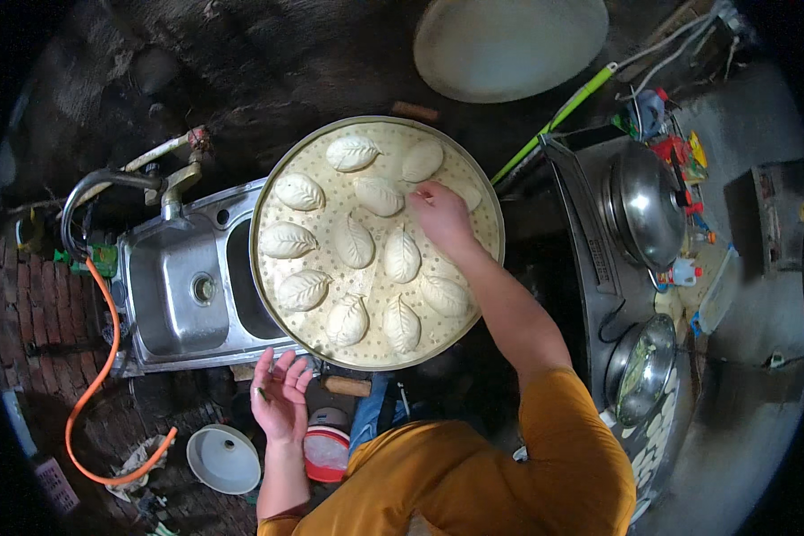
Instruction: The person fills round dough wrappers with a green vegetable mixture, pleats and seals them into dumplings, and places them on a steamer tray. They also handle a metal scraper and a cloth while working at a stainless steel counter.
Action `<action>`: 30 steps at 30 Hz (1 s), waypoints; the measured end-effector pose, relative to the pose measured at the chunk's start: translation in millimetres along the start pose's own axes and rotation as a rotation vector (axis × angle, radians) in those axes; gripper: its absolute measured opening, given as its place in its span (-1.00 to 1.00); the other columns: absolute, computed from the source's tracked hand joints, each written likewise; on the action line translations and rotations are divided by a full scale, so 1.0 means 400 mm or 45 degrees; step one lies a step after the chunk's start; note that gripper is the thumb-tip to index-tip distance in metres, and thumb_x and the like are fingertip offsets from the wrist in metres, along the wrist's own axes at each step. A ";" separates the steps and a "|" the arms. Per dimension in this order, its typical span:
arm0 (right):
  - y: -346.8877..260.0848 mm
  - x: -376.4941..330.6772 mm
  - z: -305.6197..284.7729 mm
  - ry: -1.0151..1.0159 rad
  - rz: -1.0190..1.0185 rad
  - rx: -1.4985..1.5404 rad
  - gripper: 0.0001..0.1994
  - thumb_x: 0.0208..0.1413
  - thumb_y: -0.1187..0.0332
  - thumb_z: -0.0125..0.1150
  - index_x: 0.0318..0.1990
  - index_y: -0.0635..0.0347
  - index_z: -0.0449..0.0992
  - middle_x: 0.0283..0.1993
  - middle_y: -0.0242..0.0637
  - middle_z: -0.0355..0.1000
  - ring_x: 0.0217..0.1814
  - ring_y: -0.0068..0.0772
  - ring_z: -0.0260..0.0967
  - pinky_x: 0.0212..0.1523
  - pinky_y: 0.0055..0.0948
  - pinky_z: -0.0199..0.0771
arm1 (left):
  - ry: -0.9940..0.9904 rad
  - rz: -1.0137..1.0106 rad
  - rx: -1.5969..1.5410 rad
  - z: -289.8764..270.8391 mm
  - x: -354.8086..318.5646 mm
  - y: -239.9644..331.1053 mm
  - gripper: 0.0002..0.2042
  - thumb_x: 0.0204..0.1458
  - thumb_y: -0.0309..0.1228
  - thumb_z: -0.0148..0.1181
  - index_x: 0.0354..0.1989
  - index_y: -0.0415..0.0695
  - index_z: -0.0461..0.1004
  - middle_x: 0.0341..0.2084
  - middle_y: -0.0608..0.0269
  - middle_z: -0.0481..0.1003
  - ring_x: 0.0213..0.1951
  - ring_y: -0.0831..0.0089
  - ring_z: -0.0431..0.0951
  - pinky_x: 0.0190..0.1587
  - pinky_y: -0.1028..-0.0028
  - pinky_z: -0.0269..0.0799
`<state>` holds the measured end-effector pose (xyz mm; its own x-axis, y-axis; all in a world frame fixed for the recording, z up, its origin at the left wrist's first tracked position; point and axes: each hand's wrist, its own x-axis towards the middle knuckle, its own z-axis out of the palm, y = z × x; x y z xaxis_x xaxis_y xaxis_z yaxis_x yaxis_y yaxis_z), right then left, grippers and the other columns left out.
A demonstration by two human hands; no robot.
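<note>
While the round perforated steamer tray (272,201) rests over the steel sink (165,286), its near rim hangs past the sink edge, so a hard press there could tip it. From the head view, the right hand (442,214) reaches across the leaf-shaped dumplings (353,241), its grip loosely curled, fingertips touching one at the far right; a dragging sleeve could dent the soft dough. The left hand (281,393) hovers open and empty just beside the near rim, supporting nothing.
</note>
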<state>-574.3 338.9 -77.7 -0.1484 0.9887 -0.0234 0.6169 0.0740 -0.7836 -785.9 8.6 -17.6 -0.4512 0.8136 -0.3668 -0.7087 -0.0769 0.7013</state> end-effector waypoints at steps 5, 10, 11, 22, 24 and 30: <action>0.034 -0.213 -0.263 0.107 0.247 0.082 -0.64 0.09 0.17 0.21 -0.08 0.28 0.53 -0.11 -0.04 0.49 -0.12 -0.12 0.49 -0.09 -0.30 0.47 | -0.047 -0.264 0.314 0.151 0.002 -0.063 -0.69 0.18 -0.35 0.04 0.08 -0.15 0.32 -0.19 0.12 0.50 -0.17 0.27 0.54 -0.09 0.31 0.48; 0.084 -0.515 -0.511 0.285 0.239 -0.190 -0.69 0.07 0.23 0.27 -0.13 0.26 0.55 -0.12 -0.10 0.49 -0.08 -0.14 0.47 -0.06 -0.31 0.47 | -0.574 -0.498 0.425 0.417 -0.044 -0.272 -0.72 0.20 -0.46 0.02 0.08 -0.15 0.26 -0.20 0.14 0.48 -0.24 0.33 0.53 -0.15 0.33 0.49; 0.070 -0.571 -0.571 0.429 0.025 -0.233 -0.71 0.02 0.26 0.31 -0.17 0.27 0.56 -0.12 -0.09 0.49 -0.09 -0.11 0.47 -0.05 -0.29 0.47 | -0.636 -0.511 0.441 0.465 -0.055 -0.323 -0.73 0.22 -0.47 -0.01 0.08 -0.18 0.25 -0.19 0.13 0.47 -0.23 0.33 0.53 -0.15 0.38 0.50; 0.544 -0.928 -0.463 0.226 1.097 0.257 -0.41 0.20 -0.12 -0.17 -0.01 0.25 0.53 -0.04 0.03 0.49 0.13 0.00 0.38 0.26 -0.12 0.19 | -0.656 -0.930 0.703 0.586 -0.269 -0.805 -0.60 0.18 -0.17 -0.10 0.13 -0.09 0.31 -0.01 0.15 0.41 0.08 0.24 0.34 0.20 0.13 0.18; 0.595 -1.024 -0.350 0.242 1.005 0.793 -0.45 0.19 -0.08 -0.12 0.01 0.26 0.47 -0.03 -0.01 0.47 0.09 -0.06 0.38 0.11 -0.14 0.31 | -0.981 -0.723 0.888 0.475 -0.407 -0.877 -0.56 0.20 -0.13 -0.08 0.15 -0.14 0.31 0.03 0.13 0.41 0.06 0.30 0.38 0.16 0.25 0.25; 0.480 -1.050 -0.645 0.699 0.623 1.438 -0.56 0.20 0.16 0.09 0.17 0.10 0.26 0.01 -0.22 0.31 -0.29 -0.35 0.43 -0.43 -0.37 0.57 | -0.888 0.026 1.591 0.156 -0.477 -0.695 -0.55 0.06 -0.28 0.21 0.12 -0.18 0.38 -0.03 0.01 0.48 -0.02 0.21 0.50 0.08 0.34 0.40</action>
<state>-194.4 -28.4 -58.1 0.3923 0.8262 -0.4044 -0.4912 -0.1835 -0.8515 -468.7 -89.3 -104.4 0.1581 0.9585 -0.2371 0.3937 0.1590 0.9054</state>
